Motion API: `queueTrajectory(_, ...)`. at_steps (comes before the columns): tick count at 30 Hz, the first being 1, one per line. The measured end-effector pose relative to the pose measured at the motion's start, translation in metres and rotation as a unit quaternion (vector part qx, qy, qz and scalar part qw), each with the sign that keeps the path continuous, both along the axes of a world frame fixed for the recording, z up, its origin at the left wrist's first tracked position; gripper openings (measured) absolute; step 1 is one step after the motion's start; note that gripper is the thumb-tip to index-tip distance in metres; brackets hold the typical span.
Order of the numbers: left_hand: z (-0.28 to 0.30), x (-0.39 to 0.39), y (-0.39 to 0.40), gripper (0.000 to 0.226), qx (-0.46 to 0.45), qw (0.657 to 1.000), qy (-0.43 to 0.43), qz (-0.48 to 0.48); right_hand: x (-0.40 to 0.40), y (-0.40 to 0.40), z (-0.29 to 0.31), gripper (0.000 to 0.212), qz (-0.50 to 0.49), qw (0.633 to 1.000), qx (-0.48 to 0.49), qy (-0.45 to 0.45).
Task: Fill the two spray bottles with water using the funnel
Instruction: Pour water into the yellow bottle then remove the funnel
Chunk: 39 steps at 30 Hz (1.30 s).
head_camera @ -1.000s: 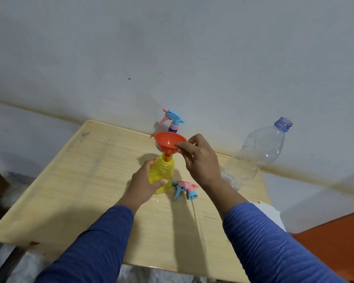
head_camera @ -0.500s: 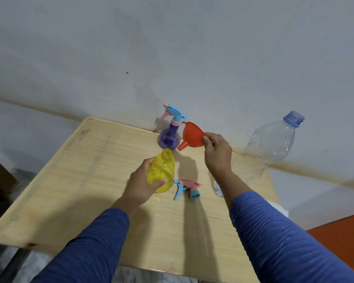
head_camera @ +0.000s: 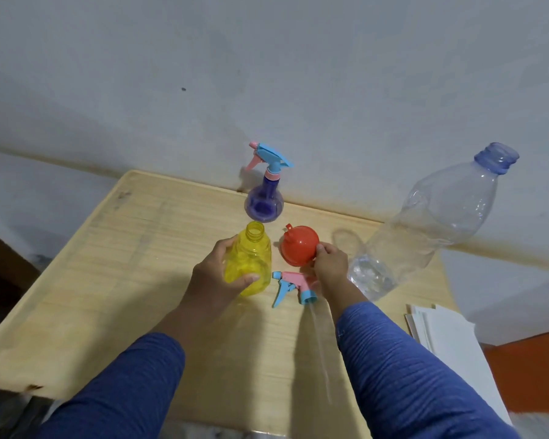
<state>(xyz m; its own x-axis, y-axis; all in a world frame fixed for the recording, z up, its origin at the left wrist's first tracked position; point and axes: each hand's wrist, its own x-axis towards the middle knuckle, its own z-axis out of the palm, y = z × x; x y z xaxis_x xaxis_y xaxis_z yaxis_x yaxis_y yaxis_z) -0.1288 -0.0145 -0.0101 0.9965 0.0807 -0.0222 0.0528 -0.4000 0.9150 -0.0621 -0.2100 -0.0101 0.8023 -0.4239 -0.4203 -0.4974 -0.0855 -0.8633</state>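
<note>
Holding the yellow bottle [head_camera: 251, 264] upright on the table [head_camera: 108, 280], my left hand [head_camera: 217, 280] has thumb and fingers curled round its body; the neck is open, with no spray head on it. My right hand [head_camera: 330, 264] pinches the rim of the red funnel [head_camera: 298, 248], which sits mouth-down on the table just beside that bottle. Its loose spray head [head_camera: 293, 288] lies near my right wrist. Behind stands the purple bottle [head_camera: 263, 201] with its head screwed on, and to the right the clear water bottle [head_camera: 431, 229], uncapped, with little water visible. I judge the yellow one is filled, so next comes letting go of the funnel and screwing the spray head on.
</note>
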Motion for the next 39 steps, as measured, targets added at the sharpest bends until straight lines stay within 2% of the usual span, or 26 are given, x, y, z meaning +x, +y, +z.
queueTrajectory(4,0.000,0.000,0.000,0.070,0.008,1.000,-0.002,0.001,-0.002,0.001,-0.004,0.027,-0.014,0.999,0.017,0.034)
queueTrajectory(6,0.001,-0.001,-0.001,0.069,0.011,1.000,-0.002,0.004,-0.003,-0.001,-0.003,0.027,-0.004,0.999,-0.008,0.039)
queueTrajectory(8,0.002,-0.001,-0.001,0.069,0.010,1.000,-0.001,0.005,-0.006,-0.002,-0.002,0.027,0.027,0.996,-0.076,0.039)
queueTrajectory(12,0.002,-0.002,-0.001,0.068,0.000,1.000,-0.005,0.000,-0.020,0.001,-0.001,0.048,0.084,0.966,-0.243,0.042)
queueTrajectory(15,0.001,-0.002,-0.001,0.068,-0.007,1.000,-0.007,-0.003,-0.036,0.001,0.000,0.059,0.127,0.940,-0.309,0.066)
queueTrajectory(18,0.000,-0.002,-0.001,0.069,-0.010,1.000,-0.012,-0.011,-0.048,0.002,0.001,0.057,0.142,0.946,-0.263,0.124)
queueTrajectory(21,-0.002,-0.002,0.000,0.069,-0.010,1.000,-0.021,-0.015,-0.053,0.001,0.002,0.027,0.143,0.950,-0.233,0.150)
queueTrajectory(22,-0.003,-0.002,0.000,0.069,-0.008,1.000,-0.024,-0.017,-0.054,0.001,0.002,0.023,0.136,0.952,-0.227,0.155)
queueTrajectory(25,-0.004,-0.002,0.000,0.069,-0.006,0.999,-0.026,-0.020,-0.057,0.000,0.004,0.028,0.119,0.957,-0.215,0.158)
queueTrajectory(29,-0.004,-0.002,0.000,0.071,-0.013,1.000,-0.011,-0.019,-0.057,0.000,0.024,0.030,0.116,0.960,-0.230,0.106)
queueTrajectory(33,-0.003,-0.004,0.000,0.071,-0.013,1.000,-0.011,-0.020,-0.048,0.007,0.068,0.012,0.016,0.992,-0.108,-0.060)
queueTrajectory(37,-0.002,-0.005,0.001,0.068,-0.007,1.000,-0.010,-0.019,-0.034,0.023,0.130,0.026,-0.015,0.979,-0.025,-0.200)
queueTrajectory(39,-0.001,-0.006,0.000,0.068,-0.005,1.000,-0.007,-0.018,-0.031,0.032,0.158,0.027,-0.013,0.967,0.008,-0.253)
